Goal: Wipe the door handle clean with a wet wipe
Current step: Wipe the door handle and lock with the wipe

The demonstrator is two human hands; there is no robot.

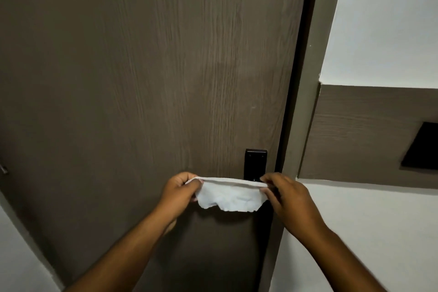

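1. Left hand (181, 191): pinched shut on the wipe's (228, 197) left end.
2. Right hand (283, 193): pinched on its right end.
3. Wipe: stretched between both grips, lower edge hanging loose.
4. Handle: probably hidden behind the wipe; only the lock plate (255, 165) shows above.
5. Door (142, 78): behind all.
6. Advice: keep tension, wrap around the handle, rub along it.

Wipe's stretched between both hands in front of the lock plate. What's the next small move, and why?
Probably bunch the wet wipe into the right hand, nearest the black lock plate. Both hands, left hand too, only hold it taut; the handle itself is hidden behind it.
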